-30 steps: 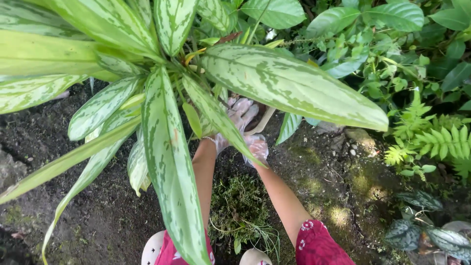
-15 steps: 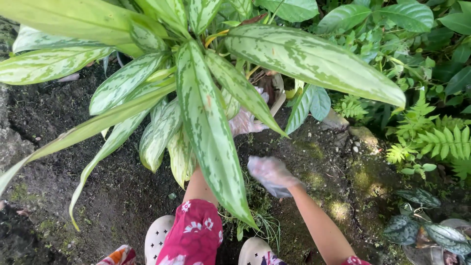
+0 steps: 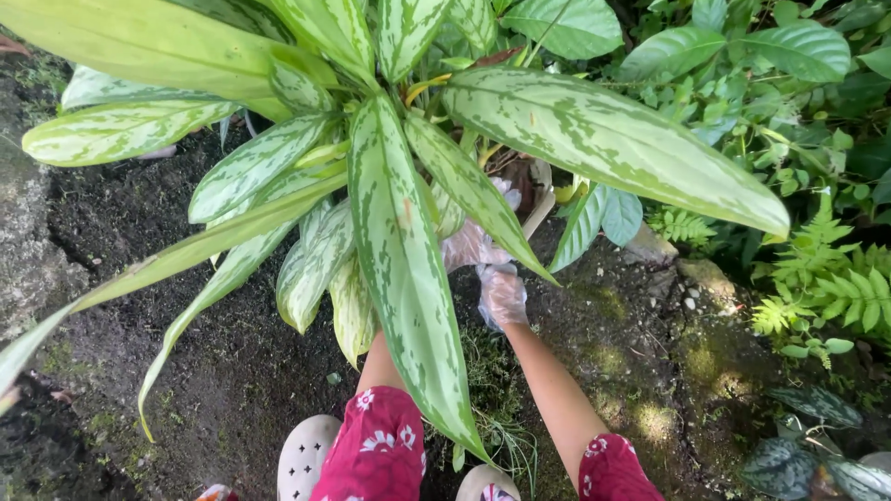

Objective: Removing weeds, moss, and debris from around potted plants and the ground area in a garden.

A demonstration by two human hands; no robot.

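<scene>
A large plant with long green-and-cream mottled leaves [image 3: 399, 241] fills the upper half of the view and hangs over my arms. Both hands wear thin clear plastic gloves. My left hand [image 3: 469, 243] reaches under the leaves toward the plant's base and a pale pot rim [image 3: 540, 199]; the leaves hide most of its fingers. My right hand [image 3: 502, 295] sits just below it, fingers pointing up toward the same base. Whether either hand grips something is hidden.
Dark damp soil [image 3: 186, 334] lies left and below, with a mossy weed clump [image 3: 487, 362] between my arms. Ferns [image 3: 835, 297] and broad-leaved shrubs [image 3: 761, 56] crowd the right side. White perforated clogs [image 3: 306, 459] and red floral trousers [image 3: 371, 455] show at the bottom.
My right hand, which had dropped back over the mossy ground half a second ago, has risen again to the plant's base beside my left hand. The view has shifted slightly.
</scene>
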